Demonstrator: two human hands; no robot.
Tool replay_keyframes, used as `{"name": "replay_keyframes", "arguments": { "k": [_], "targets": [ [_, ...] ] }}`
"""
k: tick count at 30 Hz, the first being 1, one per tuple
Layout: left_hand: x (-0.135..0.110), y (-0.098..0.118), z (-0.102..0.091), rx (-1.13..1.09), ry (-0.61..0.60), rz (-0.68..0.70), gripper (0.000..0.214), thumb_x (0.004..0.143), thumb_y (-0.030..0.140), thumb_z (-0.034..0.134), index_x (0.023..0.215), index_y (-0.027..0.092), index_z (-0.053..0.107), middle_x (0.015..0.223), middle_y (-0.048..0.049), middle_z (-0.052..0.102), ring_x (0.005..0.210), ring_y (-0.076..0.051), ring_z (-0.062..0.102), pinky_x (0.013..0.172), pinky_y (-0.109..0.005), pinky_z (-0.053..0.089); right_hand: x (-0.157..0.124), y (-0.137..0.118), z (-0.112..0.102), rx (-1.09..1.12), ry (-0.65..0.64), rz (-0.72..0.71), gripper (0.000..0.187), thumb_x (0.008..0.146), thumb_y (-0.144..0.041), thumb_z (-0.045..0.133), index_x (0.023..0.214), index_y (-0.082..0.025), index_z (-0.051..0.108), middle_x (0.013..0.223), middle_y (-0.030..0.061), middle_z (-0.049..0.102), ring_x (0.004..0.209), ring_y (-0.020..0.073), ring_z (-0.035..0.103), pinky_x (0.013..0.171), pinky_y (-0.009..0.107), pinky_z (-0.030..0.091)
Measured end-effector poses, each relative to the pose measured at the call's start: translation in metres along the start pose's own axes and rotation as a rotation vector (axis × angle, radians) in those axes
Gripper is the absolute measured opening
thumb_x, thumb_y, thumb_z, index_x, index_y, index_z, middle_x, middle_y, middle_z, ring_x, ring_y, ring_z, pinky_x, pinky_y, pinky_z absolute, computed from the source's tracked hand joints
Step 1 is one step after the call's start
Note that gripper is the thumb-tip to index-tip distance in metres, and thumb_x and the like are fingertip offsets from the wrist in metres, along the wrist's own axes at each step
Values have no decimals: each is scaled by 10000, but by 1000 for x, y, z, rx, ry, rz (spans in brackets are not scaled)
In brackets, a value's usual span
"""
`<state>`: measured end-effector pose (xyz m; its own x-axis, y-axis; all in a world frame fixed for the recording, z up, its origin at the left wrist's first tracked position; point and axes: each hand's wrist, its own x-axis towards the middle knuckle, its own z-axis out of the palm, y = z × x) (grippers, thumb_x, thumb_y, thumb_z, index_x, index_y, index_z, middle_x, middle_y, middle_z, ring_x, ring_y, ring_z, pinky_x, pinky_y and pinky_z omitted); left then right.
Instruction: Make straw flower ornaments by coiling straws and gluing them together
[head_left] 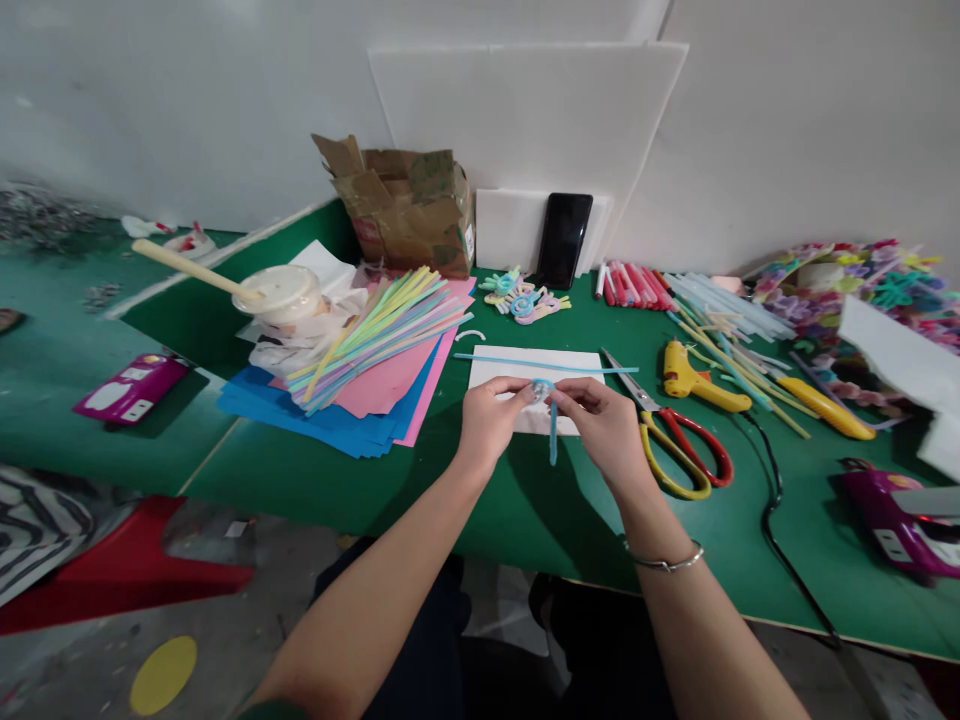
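Both of my hands are closed on a light blue pipe cleaner (pixel 553 440), above a white sheet of paper (pixel 480 372). Its upper end is bent round between my fingertips, and the tail hangs straight down. My left hand (pixel 491 412) pinches the bent part from the left, and my right hand (pixel 598 418) pinches it from the right. Something pale and shiny shows in the bend, too small to make out. Another blue pipe cleaner (pixel 525 360) lies straight across the paper. Scissors (pixel 675 450) with one yellow and one red handle lie beside my right hand.
Pipe cleaners (pixel 390 335) lie on coloured sheets (pixel 307 425) at left, near a lidded tub (pixel 279 295). A cardboard box (pixel 412 215), phone (pixel 564 240) and finished twisted shapes (pixel 523 298) stand behind. A yellow glue gun (pixel 697 380), cutter knife (pixel 825 408) and black cord (pixel 775 490) lie right.
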<state>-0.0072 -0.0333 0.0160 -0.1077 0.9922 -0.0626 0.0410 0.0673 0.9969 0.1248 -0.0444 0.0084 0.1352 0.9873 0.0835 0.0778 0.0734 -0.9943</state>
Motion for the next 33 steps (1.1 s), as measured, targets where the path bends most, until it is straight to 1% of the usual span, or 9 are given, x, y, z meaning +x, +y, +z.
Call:
{"name": "replay_keyframes", "arguments": {
  "k": [4, 9, 14, 19, 21, 24, 26, 28, 33],
  "targets": [
    [-2, -1, 2, -59, -3, -48, 67, 656, 238, 677, 691, 187, 704, 778, -34, 716, 813, -196, 651, 789, -310, 480, -1, 0, 0, -16, 19, 12, 278, 642, -439, 698, 737, -182, 650, 681, 38, 681, 661, 181, 636, 659, 335, 511],
    [-4, -2, 5, -116, 62, -76, 92, 664, 238, 669, 719, 171, 700, 799, -45, 715, 830, -199, 648, 806, -319, 475, -4, -2, 4, -58, 38, 23, 272, 661, -439, 676, 736, -178, 652, 686, 43, 677, 648, 176, 623, 644, 329, 500],
    [-6, -1, 8, -126, 129, -68, 86, 669, 231, 662, 712, 163, 691, 795, -45, 715, 826, -193, 647, 814, -316, 471, -8, -5, 10, -55, 48, 37, 227, 686, -400, 659, 738, -179, 647, 670, 30, 660, 618, 160, 601, 613, 311, 497],
    [-8, 2, 8, -143, 160, -58, 102, 662, 252, 673, 715, 167, 691, 781, -32, 714, 823, -186, 645, 795, -298, 475, -13, -7, 19, -56, 104, 39, 214, 694, -386, 653, 732, -177, 633, 669, 24, 648, 609, 146, 579, 546, 273, 470],
    [-9, 3, 8, -140, 164, -57, 98, 665, 251, 669, 710, 168, 692, 768, -31, 712, 815, -186, 645, 778, -294, 479, -14, -6, 23, -39, 128, 36, 212, 689, -386, 660, 723, -180, 627, 656, 14, 641, 571, 131, 557, 518, 262, 452],
    [-10, 4, 8, -132, 166, -53, 106, 672, 258, 663, 712, 165, 693, 741, -33, 706, 779, -185, 645, 729, -287, 486, -15, -3, 28, 80, 133, 62, 210, 676, -382, 677, 715, -184, 621, 610, -9, 622, 497, 108, 523, 484, 255, 446],
    [-10, 5, 8, -130, 170, -39, 115, 673, 264, 662, 718, 163, 694, 749, -36, 705, 765, -182, 644, 709, -283, 486, -15, 0, 30, 193, 133, 80, 203, 662, -368, 694, 716, -185, 623, 625, -8, 635, 529, 114, 560, 512, 259, 479],
    [-10, 4, 8, -129, 174, -15, 120, 677, 266, 659, 726, 162, 694, 773, -39, 706, 775, -180, 642, 715, -280, 484, -16, 0, 31, 279, 134, 91, 202, 646, -354, 712, 715, -183, 630, 656, -2, 656, 594, 128, 606, 577, 276, 519],
    [-10, 2, 8, -110, 173, 39, 124, 686, 268, 655, 725, 155, 689, 785, -42, 703, 802, -181, 635, 757, -284, 471, -16, -4, 30, 315, 124, 116, 244, 663, -378, 702, 788, -172, 666, 718, 7, 691, 604, 130, 634, 672, 330, 556]
  ]
}}
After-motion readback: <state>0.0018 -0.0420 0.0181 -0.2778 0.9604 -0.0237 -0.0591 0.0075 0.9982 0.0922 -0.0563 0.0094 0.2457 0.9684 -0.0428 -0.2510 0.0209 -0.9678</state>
